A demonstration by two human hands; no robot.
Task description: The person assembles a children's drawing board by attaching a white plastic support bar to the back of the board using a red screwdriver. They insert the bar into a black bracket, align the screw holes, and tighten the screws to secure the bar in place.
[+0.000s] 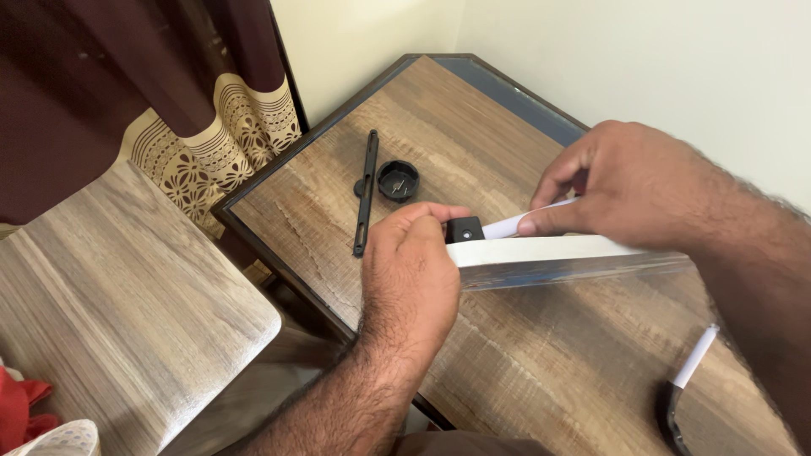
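Note:
My left hand (408, 274) grips the near end of a long white and clear plastic bar (557, 257) that lies across the wooden table (473, 143). A small black end piece (463, 228) sits at that end, by my left thumb. My right hand (625, 186) is farther along the bar, pinching a white rolled tube (515, 225) against its top edge. Both hands rest low over the table.
A thin black strip (365, 192) and a round black cap (397, 180) lie on the table behind my left hand. A black handle with a white tip (686, 380) lies at the lower right. A wooden stool seat (110, 295) and a patterned curtain (236, 127) stand to the left.

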